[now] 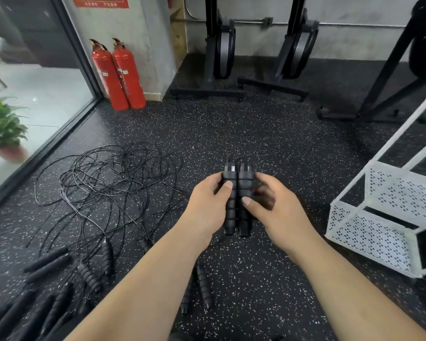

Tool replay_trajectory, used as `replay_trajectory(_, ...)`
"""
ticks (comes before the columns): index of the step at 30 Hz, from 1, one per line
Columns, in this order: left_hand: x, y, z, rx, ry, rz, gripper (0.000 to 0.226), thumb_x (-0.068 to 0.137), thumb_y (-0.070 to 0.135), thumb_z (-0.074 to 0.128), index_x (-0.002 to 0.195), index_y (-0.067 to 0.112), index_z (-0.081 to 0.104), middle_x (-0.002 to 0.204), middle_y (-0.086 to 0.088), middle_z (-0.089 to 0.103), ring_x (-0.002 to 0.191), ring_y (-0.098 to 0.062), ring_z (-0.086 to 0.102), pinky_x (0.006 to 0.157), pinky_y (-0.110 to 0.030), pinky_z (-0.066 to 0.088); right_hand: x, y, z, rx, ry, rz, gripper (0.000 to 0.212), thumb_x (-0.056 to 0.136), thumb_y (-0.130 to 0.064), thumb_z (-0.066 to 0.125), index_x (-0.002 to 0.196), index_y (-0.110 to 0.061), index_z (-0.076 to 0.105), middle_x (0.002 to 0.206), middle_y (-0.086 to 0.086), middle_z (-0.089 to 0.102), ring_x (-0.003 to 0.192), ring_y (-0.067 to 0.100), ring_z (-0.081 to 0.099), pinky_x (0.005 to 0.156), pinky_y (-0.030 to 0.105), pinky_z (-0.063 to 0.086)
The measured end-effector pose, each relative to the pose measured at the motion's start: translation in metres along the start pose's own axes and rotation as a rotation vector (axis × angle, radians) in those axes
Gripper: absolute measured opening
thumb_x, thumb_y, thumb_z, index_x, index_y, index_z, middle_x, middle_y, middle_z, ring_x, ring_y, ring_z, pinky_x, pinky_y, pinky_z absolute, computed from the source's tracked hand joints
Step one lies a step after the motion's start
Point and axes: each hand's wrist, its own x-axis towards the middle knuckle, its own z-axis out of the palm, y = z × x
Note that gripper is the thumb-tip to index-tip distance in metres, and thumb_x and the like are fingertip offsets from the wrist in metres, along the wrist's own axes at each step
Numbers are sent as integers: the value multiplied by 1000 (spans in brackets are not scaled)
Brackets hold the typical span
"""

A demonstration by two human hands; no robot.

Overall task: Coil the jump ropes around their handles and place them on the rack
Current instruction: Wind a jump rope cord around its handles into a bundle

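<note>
Black ribbed handles [237, 200], pressed side by side with cord [242, 180] wound across them, stood between our hands above the speckled floor [256, 134]. Our left hand [207, 207] curled round the left one with its thumb on the front, and our right hand [273, 207] gripped the other likewise. To finish this well, we judged, the last turns should lie snug and the loose end be tucked under a wrap (we could not see where that end lay). Both thumbs should pin the coils until the bundle reaches the white perforated rack [369, 238] near our right. More ropes [103, 183] lay tangled on the floor to our left.
</note>
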Motion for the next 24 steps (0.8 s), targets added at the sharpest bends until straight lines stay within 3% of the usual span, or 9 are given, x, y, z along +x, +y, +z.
replay_trajectory(2,-3,1,5,29,17,-24,23,107,33,54,121,36,72,113,10,79,111,-15,74,99,-37,58,-3,0,6,-49,17,-7,61,91,-27,83,141,-43,52,119,-14,74,108,0,71,103,39,56)
replay_trajectory(4,-6,1,9,42,12,-73,33,89,44,58,121,37,66,115,6,77,111,-18,71,103,-46,56,-7,-3,12,-87,35,-18,64,87,-31,87,137,-47,50,115,-18,74,104,-2,70,97,32,56)
replay_trajectory(7,-8,0,9,124,-18,-105,45,87,39,72,127,28,55,119,4,71,111,-14,66,102,-40,53,-14,-7,17,-131,42,-59,64,85,-29,88,133,-46,50,108,-20,74,98,-8,68,83,13,50)
replay_trajectory(10,-10,-2,7,263,4,-79,39,90,29,77,120,23,53,112,3,68,101,-12,65,86,-33,54,-17,-13,15,-186,-3,-93,64,83,-24,86,130,-47,47,104,-28,71,100,-14,63,78,4,44)
replay_trajectory(14,-6,1,-5,459,6,-50,31,90,32,73,111,24,52,103,1,68,91,-16,66,79,-39,56,-12,-19,-7,-325,-167,-106,84,80,-38,90,148,-46,40,130,-30,58,117,-11,57,95,16,46)
replay_trajectory(17,-9,7,-16,773,-44,68,37,86,38,74,108,27,46,96,7,66,84,-16,66,73,-39,54,-8,-17,-20,-586,-58,-185,94,87,-24,84,160,-43,28,153,-23,34,136,1,44,103,30,50)
replay_trajectory(20,-21,7,-10,1021,-235,220,43,83,41,73,110,28,42,95,10,60,85,-18,63,73,-37,50,-8,-11,-14,-779,-127,-256,99,87,-4,77,166,-29,24,167,-11,26,155,13,22,123,38,36)
replay_trajectory(22,-25,4,-3,1091,-325,267,44,85,42,72,113,27,41,97,9,58,86,-20,62,72,-36,46,-8,-7,-9,-788,-191,-232,91,86,4,67,163,-28,31,159,-5,43,146,21,37,119,39,37)
replay_trajectory(24,-25,3,-1,1107,-306,281,47,86,43,70,119,27,40,100,9,57,85,-20,61,72,-36,45,-9,-7,-8,-749,-194,-167,77,89,4,55,154,-34,38,144,-6,56,120,23,56,101,42,49)
